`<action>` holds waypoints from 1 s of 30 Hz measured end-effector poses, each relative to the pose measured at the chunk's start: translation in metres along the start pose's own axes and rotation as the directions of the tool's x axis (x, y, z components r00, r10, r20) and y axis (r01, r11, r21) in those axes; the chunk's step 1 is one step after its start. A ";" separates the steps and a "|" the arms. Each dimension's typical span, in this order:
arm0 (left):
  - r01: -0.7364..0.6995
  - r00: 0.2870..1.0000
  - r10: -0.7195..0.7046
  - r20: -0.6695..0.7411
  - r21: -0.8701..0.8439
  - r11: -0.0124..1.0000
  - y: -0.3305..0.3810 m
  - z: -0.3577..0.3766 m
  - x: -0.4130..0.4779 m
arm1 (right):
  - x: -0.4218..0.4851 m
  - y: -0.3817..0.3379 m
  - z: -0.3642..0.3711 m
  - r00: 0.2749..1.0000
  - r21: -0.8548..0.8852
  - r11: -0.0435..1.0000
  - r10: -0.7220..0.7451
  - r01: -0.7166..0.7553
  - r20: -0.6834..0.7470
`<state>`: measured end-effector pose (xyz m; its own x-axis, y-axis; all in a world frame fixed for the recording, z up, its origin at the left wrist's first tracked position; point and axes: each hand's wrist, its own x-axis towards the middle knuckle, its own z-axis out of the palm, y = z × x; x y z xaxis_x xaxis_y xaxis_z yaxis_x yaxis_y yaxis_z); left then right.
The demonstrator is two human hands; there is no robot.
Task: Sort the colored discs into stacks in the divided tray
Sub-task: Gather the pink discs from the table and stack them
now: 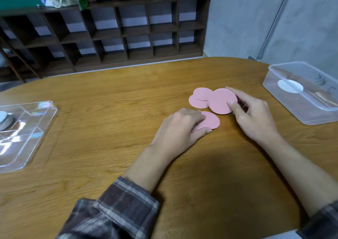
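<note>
Thin, matte pink discs [200,99] lie overlapping mid-table [109,110]; the right hand [254,114] pinches a small pink stack [222,100] by its edges; the left hand [181,127] presses flat on another pink disc [212,120]; the clear divided tray [25,130] sits far left.

I see flat pink round discs [222,100] clustered on the wooden table, well to the right of the clear divided plastic tray [36,121]: two overlapping ones [200,97] farthest from me, a tilted one beside them, another [212,120] lying flat nearer me. The tray seems to hold white discs [2,116] in a far compartment, cropped by the frame.
</note>
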<state>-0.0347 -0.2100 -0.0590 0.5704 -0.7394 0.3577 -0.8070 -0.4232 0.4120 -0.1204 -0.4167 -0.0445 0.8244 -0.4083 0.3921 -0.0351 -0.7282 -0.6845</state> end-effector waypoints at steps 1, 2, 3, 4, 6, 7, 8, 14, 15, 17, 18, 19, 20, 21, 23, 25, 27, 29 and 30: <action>-0.004 1.000 0.004 -0.002 0.017 1.000 -0.001 -0.002 -0.003 | 0.000 0.000 0.000 1.000 0.000 1.000 -0.006 0.006 0.003; -0.007 1.000 0.007 -0.003 0.020 1.000 -0.002 -0.004 -0.006 | 0.000 -0.001 0.001 1.000 0.002 1.000 -0.012 0.012 0.004; -0.013 1.000 0.013 -0.001 0.018 1.000 -0.003 -0.006 -0.008 | 0.000 -0.001 0.001 1.000 0.003 1.000 -0.019 0.019 0.007; -0.023 1.000 0.023 0.005 0.018 1.000 -0.004 -0.007 -0.009 | 0.000 -0.001 0.001 1.000 0.002 1.000 -0.023 0.023 0.009; -0.046 0.999 0.045 0.018 0.044 0.998 -0.006 -0.007 -0.009 | 0.000 0.000 0.001 1.000 -0.007 1.000 -0.025 0.025 0.013; -0.047 0.999 0.046 0.021 0.065 0.997 -0.006 -0.007 -0.008 | -0.001 0.000 0.002 1.000 -0.009 1.000 -0.026 0.026 0.017; -0.046 0.999 0.045 0.010 0.079 0.996 -0.006 -0.006 -0.007 | -0.001 0.000 0.003 0.999 -0.007 1.000 -0.029 0.029 0.022; -0.073 0.986 0.067 -0.156 -0.033 0.997 -0.005 -0.003 -0.005 | -0.001 0.002 0.007 0.998 0.060 0.997 -0.045 0.043 0.033; -0.068 0.980 0.052 -0.192 -0.077 0.995 -0.005 -0.001 -0.004 | -0.001 0.002 0.008 0.998 0.086 0.995 -0.047 0.043 0.036; -0.033 0.961 -0.014 -0.277 -0.166 0.986 -0.004 0.002 0.000 | -0.001 0.003 0.010 0.997 0.138 0.989 -0.055 0.048 0.048; -0.009 0.946 -0.060 -0.318 -0.211 0.977 -0.003 0.003 0.002 | -0.002 0.002 0.011 0.997 0.165 0.985 -0.061 0.052 0.053; 0.012 0.931 -0.104 -0.350 -0.255 0.967 -0.002 0.003 0.004 | -0.002 0.002 0.012 0.996 0.195 0.979 -0.069 0.056 0.060; 0.031 0.920 -0.144 -0.365 -0.299 0.954 -0.002 0.003 0.005 | -0.003 0.001 0.013 0.995 0.225 0.973 -0.076 0.058 0.070; 0.053 0.915 -0.181 -0.360 -0.337 0.940 0.000 0.003 0.006 | -0.003 0.000 0.014 0.993 0.249 0.967 -0.083 0.060 0.085; 0.108 0.912 -0.242 -0.330 -0.375 0.921 0.002 0.002 0.006 | -0.004 -0.001 0.015 0.988 0.276 0.960 -0.094 0.058 0.120; 0.159 0.899 -0.301 -0.317 -0.404 0.901 0.002 0.001 0.007 | -0.006 -0.002 0.016 0.984 0.287 0.957 -0.092 0.044 0.154; 0.187 0.884 -0.341 -0.320 -0.426 0.885 0.001 -0.001 0.007 | -0.008 -0.005 0.018 0.980 0.271 0.961 -0.098 0.048 0.173; 0.194 0.876 -0.358 -0.323 -0.443 0.875 0.000 0.000 0.007 | -0.010 -0.007 0.020 0.979 0.207 0.975 -0.112 0.077 0.168; 0.191 0.878 -0.356 -0.321 -0.449 0.873 0.000 0.000 0.007 | -0.010 -0.007 0.021 0.980 0.172 0.981 -0.121 0.093 0.155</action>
<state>-0.0304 -0.2155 -0.0568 0.8373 -0.3301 0.4358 -0.5270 -0.2754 0.8040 -0.1166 -0.3957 -0.0564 0.9003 -0.2269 0.3715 0.1399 -0.6573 -0.7405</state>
